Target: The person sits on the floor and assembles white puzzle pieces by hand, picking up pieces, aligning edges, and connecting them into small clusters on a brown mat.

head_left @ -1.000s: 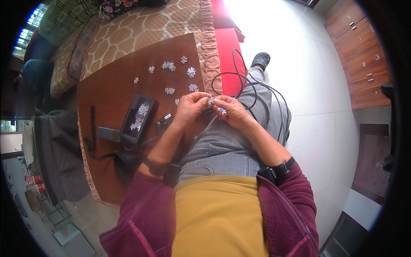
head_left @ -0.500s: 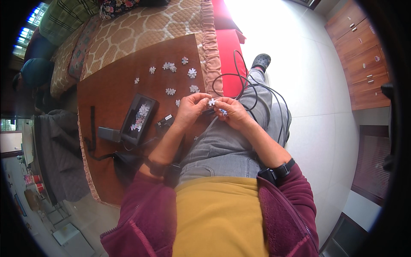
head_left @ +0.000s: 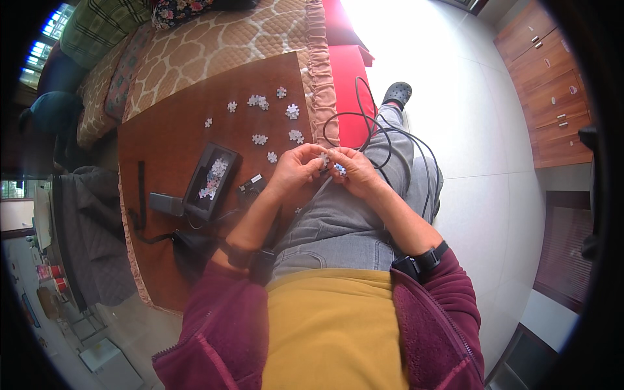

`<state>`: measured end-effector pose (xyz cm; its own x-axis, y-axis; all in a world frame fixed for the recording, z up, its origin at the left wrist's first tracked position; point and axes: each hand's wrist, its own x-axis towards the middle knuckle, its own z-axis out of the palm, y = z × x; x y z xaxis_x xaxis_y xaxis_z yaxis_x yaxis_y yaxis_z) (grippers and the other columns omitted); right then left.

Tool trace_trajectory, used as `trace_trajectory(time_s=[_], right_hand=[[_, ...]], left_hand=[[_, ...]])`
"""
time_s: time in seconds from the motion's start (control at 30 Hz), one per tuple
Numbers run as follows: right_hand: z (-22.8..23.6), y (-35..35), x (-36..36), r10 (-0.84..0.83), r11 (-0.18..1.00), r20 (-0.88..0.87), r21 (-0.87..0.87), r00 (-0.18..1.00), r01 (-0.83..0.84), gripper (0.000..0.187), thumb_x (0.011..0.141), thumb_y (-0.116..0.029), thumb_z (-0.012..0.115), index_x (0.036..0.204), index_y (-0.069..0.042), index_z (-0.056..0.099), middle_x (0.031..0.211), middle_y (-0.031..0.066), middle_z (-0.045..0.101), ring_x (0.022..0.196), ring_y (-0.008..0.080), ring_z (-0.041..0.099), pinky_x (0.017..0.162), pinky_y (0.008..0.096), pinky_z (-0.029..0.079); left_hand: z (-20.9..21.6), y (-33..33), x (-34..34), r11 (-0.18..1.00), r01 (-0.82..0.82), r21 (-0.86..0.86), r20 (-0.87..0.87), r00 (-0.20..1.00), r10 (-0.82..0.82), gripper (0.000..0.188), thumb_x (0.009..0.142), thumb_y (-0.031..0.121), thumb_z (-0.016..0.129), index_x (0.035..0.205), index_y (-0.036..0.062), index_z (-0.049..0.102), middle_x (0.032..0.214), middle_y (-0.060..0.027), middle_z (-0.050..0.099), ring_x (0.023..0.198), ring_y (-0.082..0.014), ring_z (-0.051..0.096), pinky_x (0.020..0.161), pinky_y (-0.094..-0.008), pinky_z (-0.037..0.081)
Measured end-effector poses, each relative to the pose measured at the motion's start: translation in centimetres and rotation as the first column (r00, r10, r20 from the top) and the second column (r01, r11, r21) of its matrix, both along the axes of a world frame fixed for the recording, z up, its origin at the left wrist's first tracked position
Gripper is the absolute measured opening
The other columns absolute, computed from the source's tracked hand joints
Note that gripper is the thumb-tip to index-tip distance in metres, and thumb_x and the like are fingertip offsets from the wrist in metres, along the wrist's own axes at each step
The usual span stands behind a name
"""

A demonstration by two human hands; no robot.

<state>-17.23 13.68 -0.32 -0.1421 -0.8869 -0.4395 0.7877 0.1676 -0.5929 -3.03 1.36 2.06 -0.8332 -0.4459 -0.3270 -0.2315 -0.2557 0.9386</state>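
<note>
— Looking at the small puzzle pieces (head_left: 331, 164), where do they sit?

— Between the two hands, over the person's lap, just off the right edge of the brown surface (head_left: 175, 143). The left hand (head_left: 296, 170) has its grip closed narrow on one pale piece; the right hand (head_left: 354, 170) has its grip pinched on another, with a bit of blue showing. The fingertips of both hands meet, and the pieces touch or nearly touch; I cannot tell which.

— And around them?

— Loose puzzle pieces (head_left: 260, 138) lie scattered toward the surface's far right corner, well apart from the hands. A dark open box (head_left: 211, 181) with more pieces inside rests nearer the middle of the surface, to the left of the left hand. A black cable (head_left: 364, 117) loops over the person's grey trouser leg, just beyond the right hand.
</note>
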Motion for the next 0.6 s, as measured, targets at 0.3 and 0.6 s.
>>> trace_trajectory(time_s=[0.3,0.6], right_hand=[[0.45,-0.13,0.18,0.03,0.999,-0.051,0.019,0.998,-0.029,0.015,0.092,-0.021,0.066,0.093,-0.007,0.06,0.076,-0.0006,0.06,0.058,0.0066,0.051,0.05,0.0197,0.04],[0.32,-0.05,0.08,0.013,0.999,-0.052,0.044,0.999,-0.011,0.014,0.091,-0.019,0.067,0.092,-0.007,0.059,0.075,-0.0005,0.06,0.058,0.0066,0.051,0.05,0.0192,0.039]], left_hand=[[0.07,0.04,0.08,0.959,-0.104,0.262,-0.057,0.991,0.123,0.014,0.095,0.019,0.061,0.092,0.0053,0.059,0.075,-0.003,0.064,0.056,-0.0079,0.057,0.045,-0.017,0.042],[-0.05,0.48,-0.07,0.928,-0.098,0.359,-0.024,0.993,0.114,0.014,0.095,0.02,0.061,0.09,0.007,0.059,0.073,-0.0009,0.063,0.054,-0.0067,0.055,0.043,-0.0159,0.037]])
